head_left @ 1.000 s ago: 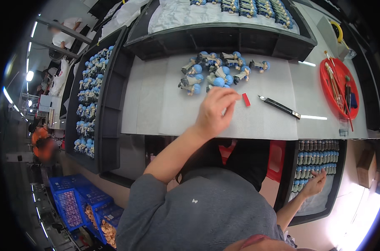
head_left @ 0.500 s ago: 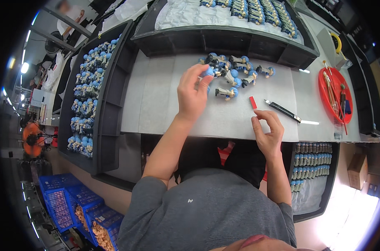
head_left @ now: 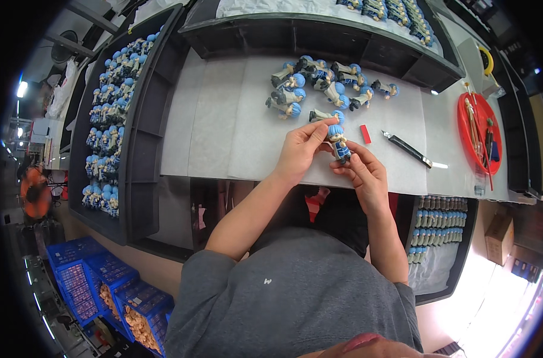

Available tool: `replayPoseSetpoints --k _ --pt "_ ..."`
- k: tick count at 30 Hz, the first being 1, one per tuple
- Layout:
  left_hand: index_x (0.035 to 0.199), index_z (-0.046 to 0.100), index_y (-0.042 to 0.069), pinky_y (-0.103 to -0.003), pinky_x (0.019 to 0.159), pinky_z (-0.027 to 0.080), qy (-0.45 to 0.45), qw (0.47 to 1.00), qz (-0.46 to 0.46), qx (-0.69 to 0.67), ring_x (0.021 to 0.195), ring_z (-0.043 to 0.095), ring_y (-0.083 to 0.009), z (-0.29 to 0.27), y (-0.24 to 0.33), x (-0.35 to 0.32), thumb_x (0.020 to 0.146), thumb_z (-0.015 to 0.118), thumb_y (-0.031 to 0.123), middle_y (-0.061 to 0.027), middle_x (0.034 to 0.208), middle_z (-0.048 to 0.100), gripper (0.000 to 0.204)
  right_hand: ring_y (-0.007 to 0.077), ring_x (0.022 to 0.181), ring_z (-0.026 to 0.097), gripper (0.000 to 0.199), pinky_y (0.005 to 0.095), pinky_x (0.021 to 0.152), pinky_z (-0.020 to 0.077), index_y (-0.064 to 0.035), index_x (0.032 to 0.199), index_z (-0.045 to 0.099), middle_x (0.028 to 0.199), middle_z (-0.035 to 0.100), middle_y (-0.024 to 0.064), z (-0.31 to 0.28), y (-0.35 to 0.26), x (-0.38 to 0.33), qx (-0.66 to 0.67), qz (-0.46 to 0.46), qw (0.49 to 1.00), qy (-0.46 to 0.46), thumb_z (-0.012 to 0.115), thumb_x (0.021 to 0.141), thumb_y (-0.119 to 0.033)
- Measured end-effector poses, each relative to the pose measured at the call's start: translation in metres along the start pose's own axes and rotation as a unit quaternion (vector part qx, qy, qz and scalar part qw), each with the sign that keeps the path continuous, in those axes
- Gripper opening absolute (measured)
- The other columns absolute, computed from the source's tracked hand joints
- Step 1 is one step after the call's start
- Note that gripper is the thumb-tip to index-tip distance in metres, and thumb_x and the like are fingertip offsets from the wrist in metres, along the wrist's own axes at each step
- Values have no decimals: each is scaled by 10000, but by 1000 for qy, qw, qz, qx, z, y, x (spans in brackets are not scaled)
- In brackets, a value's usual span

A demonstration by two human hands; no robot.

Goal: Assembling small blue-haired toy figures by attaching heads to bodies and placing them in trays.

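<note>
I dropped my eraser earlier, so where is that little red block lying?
In the head view, the red block lies on the white table, just right of the held figurine, left of the black knife.

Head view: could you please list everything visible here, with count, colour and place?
held figurine: one, blue-haired, between both hands over the table
loose figurines: a pile, too many to count, blue-haired, table centre
table: one, pale grey, middle
left tray: one, black, rows of blue-haired figurines
far tray: one, black, top, figurines at its right end
lower right tray: one, dark, figurines in rows
red piece: one, small, by the hands
knife: one, black-handled, right of the hands
red dish: one, holding tools, far right
blue crates: several, floor, lower left
left hand: fingers on the figurine
right hand: fingers on the figurine
</note>
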State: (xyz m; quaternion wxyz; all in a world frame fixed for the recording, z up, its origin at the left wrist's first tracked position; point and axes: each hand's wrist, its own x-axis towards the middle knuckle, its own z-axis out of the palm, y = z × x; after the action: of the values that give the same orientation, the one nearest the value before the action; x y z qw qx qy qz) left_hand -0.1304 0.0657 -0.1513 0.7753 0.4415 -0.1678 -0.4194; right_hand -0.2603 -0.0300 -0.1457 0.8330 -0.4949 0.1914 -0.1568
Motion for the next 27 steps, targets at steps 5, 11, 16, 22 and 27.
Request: replayPoseSetpoints --k 5,11,16,22,27 --pt "1129 562 7 -232 698 448 -7 1000 18 3 799 551 -91 -2 -3 -2 918 481 182 -46 966 607 285 218 883 607 353 294 772 495 77 1206 424 1046 564 154 2 -4 0 15 22 1000 -13 429 926 -137" --pt "1112 571 2 -232 685 432 -8 1000 19 9 811 542 -88 -5 -6 -1 914 490 189 -41 981 608 285 231 882 608 357 296 770 497 87 1205 416 1059 559 173 1 -3 0 20 30 999 -21 417 929 -139" --pt "1108 575 5 -230 689 432 -7 1000 9 4 813 543 -87 -6 -7 -1 913 489 185 -42 984 608 279 228 880 609 356 298 771 496 84 1201 427 1052 563 170 1 -6 -1 36 39 998 -18 422 927 -144" --pt "1122 567 14 -251 754 439 -12 1000 21 -7 889 552 -108 -6 -6 -2 917 480 184 -68 1034 605 280 222 889 604 354 296 772 493 81 1193 442 1030 568 155 1 -5 -1 30 43 998 -19 428 925 -149" --pt "1117 567 24 -268 792 444 -9 1000 17 2 923 555 -125 -4 -3 -1 930 451 187 -90 1063 599 274 222 886 604 355 290 769 494 80 1194 443 1031 566 148 2 -4 0 15 35 999 -17 449 918 -144"
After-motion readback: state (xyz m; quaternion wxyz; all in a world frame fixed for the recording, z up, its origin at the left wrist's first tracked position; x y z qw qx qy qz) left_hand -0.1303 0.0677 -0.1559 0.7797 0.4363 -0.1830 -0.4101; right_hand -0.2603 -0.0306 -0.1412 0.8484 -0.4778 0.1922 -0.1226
